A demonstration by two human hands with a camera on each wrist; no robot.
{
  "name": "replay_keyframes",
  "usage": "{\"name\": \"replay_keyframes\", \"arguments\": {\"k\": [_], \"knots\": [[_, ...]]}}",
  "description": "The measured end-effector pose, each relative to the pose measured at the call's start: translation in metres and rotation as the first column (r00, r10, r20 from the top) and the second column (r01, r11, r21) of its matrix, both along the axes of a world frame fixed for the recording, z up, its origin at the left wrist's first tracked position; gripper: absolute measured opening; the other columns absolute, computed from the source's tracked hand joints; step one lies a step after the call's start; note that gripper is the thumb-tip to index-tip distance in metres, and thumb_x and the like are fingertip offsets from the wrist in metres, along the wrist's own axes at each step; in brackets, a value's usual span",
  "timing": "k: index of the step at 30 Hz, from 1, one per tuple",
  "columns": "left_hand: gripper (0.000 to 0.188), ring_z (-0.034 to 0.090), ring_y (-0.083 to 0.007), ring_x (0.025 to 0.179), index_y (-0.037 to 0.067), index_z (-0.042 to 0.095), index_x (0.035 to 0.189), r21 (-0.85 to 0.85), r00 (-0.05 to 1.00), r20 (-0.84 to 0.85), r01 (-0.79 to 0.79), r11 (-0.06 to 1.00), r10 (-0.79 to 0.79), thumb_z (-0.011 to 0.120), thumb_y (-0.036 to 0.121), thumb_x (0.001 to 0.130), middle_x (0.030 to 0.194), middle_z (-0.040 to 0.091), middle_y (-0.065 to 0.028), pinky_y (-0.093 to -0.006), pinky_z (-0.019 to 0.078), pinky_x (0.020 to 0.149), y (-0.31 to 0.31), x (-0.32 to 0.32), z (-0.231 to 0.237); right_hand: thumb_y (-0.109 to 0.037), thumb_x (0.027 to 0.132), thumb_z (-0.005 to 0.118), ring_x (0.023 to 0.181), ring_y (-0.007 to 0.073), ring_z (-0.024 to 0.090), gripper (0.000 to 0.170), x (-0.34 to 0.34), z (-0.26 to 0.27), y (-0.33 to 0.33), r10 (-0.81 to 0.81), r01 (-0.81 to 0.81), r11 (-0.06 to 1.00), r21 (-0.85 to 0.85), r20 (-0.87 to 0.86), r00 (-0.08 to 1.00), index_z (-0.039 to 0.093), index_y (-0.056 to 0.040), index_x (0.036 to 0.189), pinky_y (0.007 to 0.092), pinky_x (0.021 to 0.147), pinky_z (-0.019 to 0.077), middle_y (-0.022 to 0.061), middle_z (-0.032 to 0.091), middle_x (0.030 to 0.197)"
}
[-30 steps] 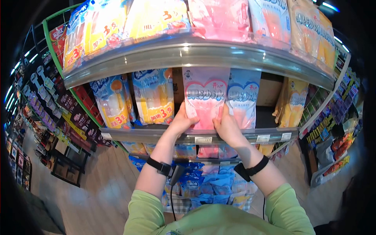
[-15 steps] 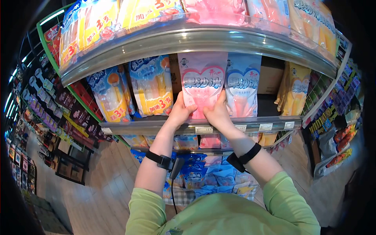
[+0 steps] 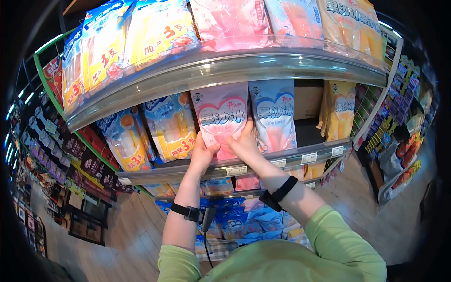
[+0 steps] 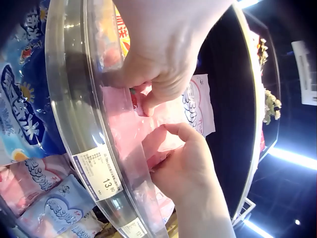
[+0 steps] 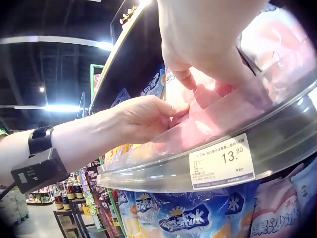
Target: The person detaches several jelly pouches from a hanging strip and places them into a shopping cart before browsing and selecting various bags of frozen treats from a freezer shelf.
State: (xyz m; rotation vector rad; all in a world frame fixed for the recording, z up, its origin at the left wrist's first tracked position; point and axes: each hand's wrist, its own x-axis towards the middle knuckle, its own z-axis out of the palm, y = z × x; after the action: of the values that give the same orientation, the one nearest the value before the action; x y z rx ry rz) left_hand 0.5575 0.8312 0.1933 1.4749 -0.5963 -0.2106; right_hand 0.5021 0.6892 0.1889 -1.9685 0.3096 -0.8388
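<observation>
An upright pink bag (image 3: 220, 105) with a heart print stands on the middle shelf, behind the clear shelf lip (image 3: 291, 152). My left hand (image 3: 202, 154) grips its lower left side, thumb across the front. My right hand (image 3: 244, 144) grips the lower right side the same way, and the two thumbs lie close together. In the left wrist view both hands pinch the pink plastic (image 4: 124, 114) just behind the lip. The fingers at the back of the bag are hidden. Right beside it stands a blue bag (image 3: 274, 117) with a similar heart.
Blue-and-yellow bags (image 3: 169, 127) stand to the left and a yellow bag (image 3: 340, 113) to the right. The upper shelf (image 3: 225, 66) juts over the bag's top. Price tags (image 3: 236, 171) line the middle shelf edge. More bags (image 3: 235, 221) lie lower down.
The head view has shifted, so the shelf appears further left. My thumbs have come closer together on the pink bag, and a narrow gap now shows between it and the blue bag.
</observation>
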Motion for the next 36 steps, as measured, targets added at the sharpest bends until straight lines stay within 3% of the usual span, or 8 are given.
{"name": "replay_keyframes", "arguments": {"k": [5,11,27,30,32,33,34,36], "knots": [[0.06,0.052,-0.0157,0.107,0.007,0.034,0.134,-0.087,0.997,-0.037,0.067,0.994,-0.07,0.059,-0.006,0.081,0.122,0.052,-0.0063,-0.029,0.044,0.089,-0.001,0.001,-0.003,-0.023,0.069,0.066,0.125,0.0419,0.034,0.09,0.011,-0.004,-0.008,0.068,-0.089,0.98,0.177,0.122,0.99,0.015,0.0095,0.137,0.0418,0.104,0.0288,0.0334,0.034,0.132],[0.06,0.053,-0.0151,0.105,0.008,0.034,0.134,-0.129,0.998,-0.041,0.046,0.991,-0.052,0.058,-0.006,0.081,0.12,0.053,-0.0051,-0.0287,0.0438,0.089,0.002,0.001,-0.006,-0.023,0.076,0.062,0.107,0.0408,0.054,0.068,-0.001,-0.001,-0.001,0.138,-0.183,0.955,0.232,0.195,0.971,0.029,0.0056,0.128,0.0418,0.091,0.0413,0.0285,0.055,0.114],[0.068,0.048,-0.0173,0.115,0.006,0.026,0.137,-0.041,0.996,-0.064,0.065,0.997,-0.067,0.06,-0.005,0.079,0.126,0.049,-0.0084,-0.0296,0.0387,0.096,0.0,-0.008,0.002,-0.025,0.081,0.06,0.119,0.0401,0.045,0.07,-0.017,0.001,-0.011,0.189,-0.207,0.971,0.119,0.152,0.97,0.025,0.0062,0.133,0.0409,0.1,0.0343,0.0288,0.044,0.128],[0.071,0.047,-0.0189,0.116,0.006,0.028,0.138,-0.096,0.997,0.055,0.059,0.994,-0.053,0.065,0.002,0.077,0.129,0.047,-0.0088,-0.0314,0.0387,0.096,-0.001,-0.012,-0.002,-0.02,0.08,0.062,0.122,0.0399,0.041,0.078,-0.048,0.005,-0.007,0.138,-0.134,0.99,-0.035,0.117,0.984,0.019,0.0099,0.137,0.0405,0.104,0.0312,0.0293,0.038,0.133],[0.078,0.042,-0.0221,0.123,0.003,0.025,0.139,-0.317,0.961,0.24,-0.056,0.947,0.137,0.066,0.001,0.073,0.134,0.04,-0.0126,-0.0348,0.0338,0.103,-0.002,-0.021,-0.009,-0.017,0.077,0.064,0.124,0.0417,0.038,0.078,-0.077,0.016,-0.013,0.139,-0.078,0.965,-0.249,0.238,0.961,0.021,0.0076,0.138,0.0426,0.104,0.0309,0.0306,0.038,0.132],[0.079,0.036,-0.0249,0.128,0.001,0.024,0.139,-0.322,0.915,0.331,-0.12,0.939,0.231,0.065,0.0,0.072,0.139,0.034,-0.0155,-0.0372,0.0287,0.107,-0.002,-0.025,-0.013,-0.014,0.076,0.066,0.126,0.0433,0.034,0.079,-0.094,0.023,-0.024,-0.002,0.106,0.907,-0.408,0.249,0.969,0.022,0.0062,0.138,0.0435,0.104,0.0311,0.0313,0.037,0.131],[0.077,0.036,-0.0263,0.129,0.001,0.026,0.139,-0.279,0.82,0.454,-0.242,0.929,0.35,0.062,-0.002,0.071,0.139,0.035,-0.0156,-0.0375,0.0285,0.107,-0.001,-0.034,-0.014,-0.014,0.076,0.066,0.126,0.0433,0.034,0.079,-0.1,0.022,-0.04,-0.004,0.11,0.905,-0.411,0.251,0.968,0.022,0.0062,0.138,0.0435,0.104,0.0311,0.0313,0.037,0.131],[0.065,0.04,-0.0301,0.125,0.001,0.037,0.132,-0.255,0.633,0.606,-0.419,0.871,0.482,0.055,-0.004,0.07,0.134,0.04,-0.0176,-0.039,0.0316,0.105,-0.005,-0.051,-0.023,-0.017,0.074,0.07,0.127,0.0443,0.031,0.082,-0.108,0.019,-0.074,-0.269,0.393,0.842,-0.369,0.346,0.899,0.023,0.0075,0.136,0.0441,0.104,0.0306,0.0313,0.035,0.132]]}}
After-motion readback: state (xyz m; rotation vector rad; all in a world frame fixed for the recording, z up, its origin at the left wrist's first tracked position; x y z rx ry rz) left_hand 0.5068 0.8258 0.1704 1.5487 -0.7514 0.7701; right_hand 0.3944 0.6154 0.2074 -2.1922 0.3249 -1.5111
